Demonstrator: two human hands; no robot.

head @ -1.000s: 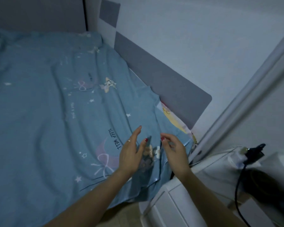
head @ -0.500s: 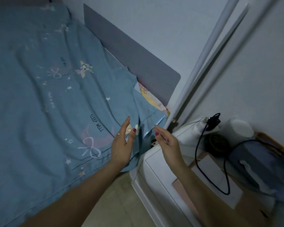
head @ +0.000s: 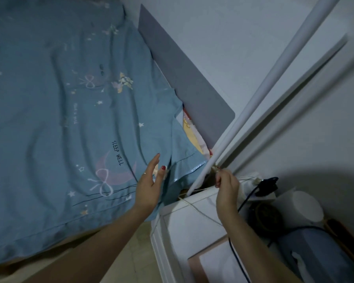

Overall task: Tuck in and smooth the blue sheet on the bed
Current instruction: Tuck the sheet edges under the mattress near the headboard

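1. The blue sheet (head: 59,119) lies spread over the bed, stretching up and to the left of both hands, wrinkled in long folds and printed with stars, bows, a moon and the words "SLEEP WELL".
2. The left hand (head: 149,184) hovers at the sheet's near corner with fingers straight and loosely spread, thumb beside a pale patch of the print; whether it touches the cloth I cannot tell.
3. The sheet's corner hangs over the bed edge just right of the left hand, between the two hands.
4. The right hand (head: 226,186) has its fingers curled, pinching a small pale knot or cord end (head: 215,168) at the foot of a white pole (head: 274,74).
5. A thin pale cord (head: 200,211) runs across the white bedside cabinet (head: 184,227) below the right hand.
6. Right of that hand sit a black cable (head: 245,201), a white cup-like thing (head: 302,207) and a blue tissue box (head: 315,258).
7. A grey headboard panel (head: 184,82) stands above both hands against the wall, with yellow patterned fabric (head: 190,129) showing between it and the sheet.
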